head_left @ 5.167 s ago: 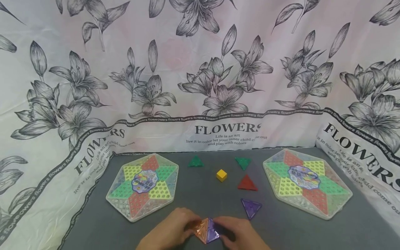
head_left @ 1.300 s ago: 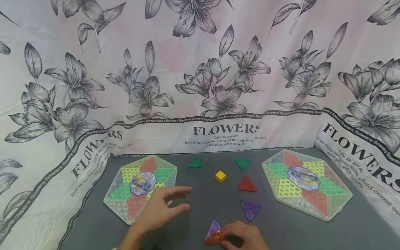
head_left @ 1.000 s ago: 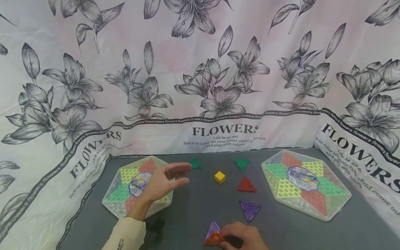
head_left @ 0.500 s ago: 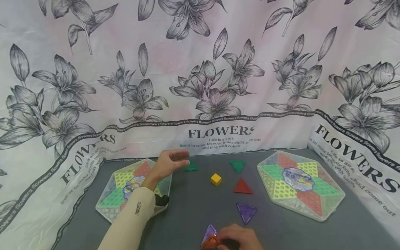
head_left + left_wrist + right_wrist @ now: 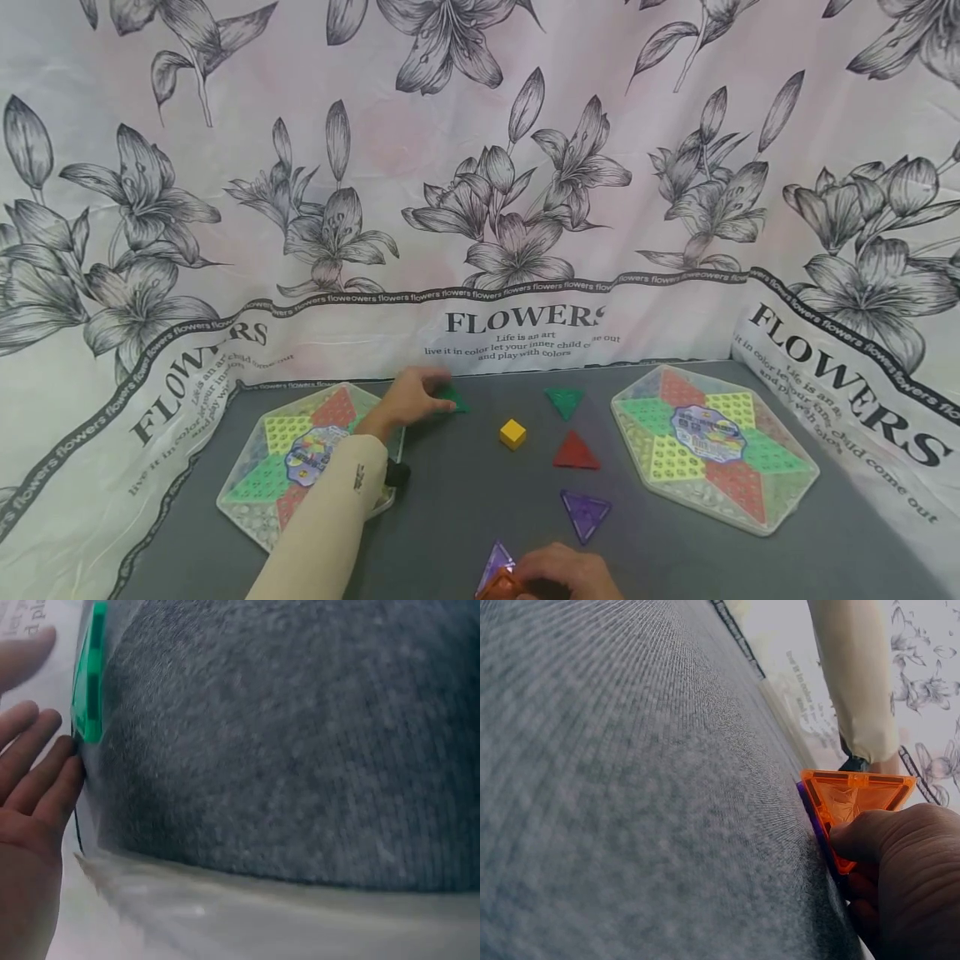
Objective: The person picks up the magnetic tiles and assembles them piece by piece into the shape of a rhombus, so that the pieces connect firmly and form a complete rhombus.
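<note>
My left hand (image 5: 408, 398) reaches to the far side of the table, beside a green triangular magnetic tile (image 5: 457, 402). In the left wrist view its fingers are spread near that tile (image 5: 91, 682), thumb apart, not closed round it. My right hand (image 5: 573, 570) pinches an orange triangular magnetic tile (image 5: 862, 796) at the table's near edge. The orange tile stands tilted up against a purple triangular magnetic tile (image 5: 493, 560) lying flat. Fingers hide part of the orange tile.
A yellow cube (image 5: 513, 434), a second green triangle (image 5: 564, 402), a red triangle (image 5: 577, 452) and another purple triangle (image 5: 586, 513) lie mid-table. Hexagonal game boxes stand left (image 5: 255, 467) and right (image 5: 780, 492). A flower-printed curtain (image 5: 517, 333) borders the back.
Earlier both hands held the orange and purple tiles side by side. The left hand has since let go and moved away to the far green tile. The right hand keeps the orange tile tilted up.
</note>
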`<state>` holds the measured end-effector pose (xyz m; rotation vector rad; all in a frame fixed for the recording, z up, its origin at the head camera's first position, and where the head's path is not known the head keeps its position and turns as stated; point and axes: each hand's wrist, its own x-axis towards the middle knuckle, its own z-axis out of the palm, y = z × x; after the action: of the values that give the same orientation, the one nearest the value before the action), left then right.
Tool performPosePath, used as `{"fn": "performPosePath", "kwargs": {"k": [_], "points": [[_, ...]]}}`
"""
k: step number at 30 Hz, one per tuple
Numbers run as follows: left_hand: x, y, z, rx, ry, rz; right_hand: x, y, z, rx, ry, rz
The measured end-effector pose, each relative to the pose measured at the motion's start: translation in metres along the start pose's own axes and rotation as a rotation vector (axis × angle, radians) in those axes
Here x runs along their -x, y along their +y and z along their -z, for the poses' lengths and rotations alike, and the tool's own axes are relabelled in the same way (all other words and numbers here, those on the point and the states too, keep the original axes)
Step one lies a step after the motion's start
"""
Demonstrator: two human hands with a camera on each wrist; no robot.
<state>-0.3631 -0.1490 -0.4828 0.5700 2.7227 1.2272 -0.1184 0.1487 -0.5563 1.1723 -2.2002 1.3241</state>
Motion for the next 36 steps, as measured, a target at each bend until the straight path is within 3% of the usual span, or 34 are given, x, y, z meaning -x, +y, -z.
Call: {"fn": "performPosePath", "kwargs": {"k": [4,9,17,21,25,29,36], "points": [[-0.003,0.005,-0.002,-0.173,-0.048,-0.064,0.0,0.003,-0.001,0.021,0.0,0.025],[-0.004,0.014,-0.004,-0.298,-0.105,-0.123,0.0,0.005,-0.002,0.046,0.016,0.074],[0.0,0.017,-0.009,-0.311,-0.087,-0.063,-0.001,0.005,-0.003,0.029,-0.007,0.062],[0.004,0.026,-0.012,-0.285,-0.049,-0.1,0.0,0.007,-0.005,0.053,0.042,0.086],[0.025,0.04,-0.012,-0.268,-0.03,-0.153,0.0,0.004,-0.007,0.063,0.082,0.089],[0.056,0.054,-0.007,-0.256,-0.027,-0.192,-0.002,0.002,-0.007,0.086,0.086,0.104],[0.109,0.059,-0.005,-0.283,-0.066,-0.279,-0.003,-0.003,-0.006,0.087,0.054,0.016]]}}
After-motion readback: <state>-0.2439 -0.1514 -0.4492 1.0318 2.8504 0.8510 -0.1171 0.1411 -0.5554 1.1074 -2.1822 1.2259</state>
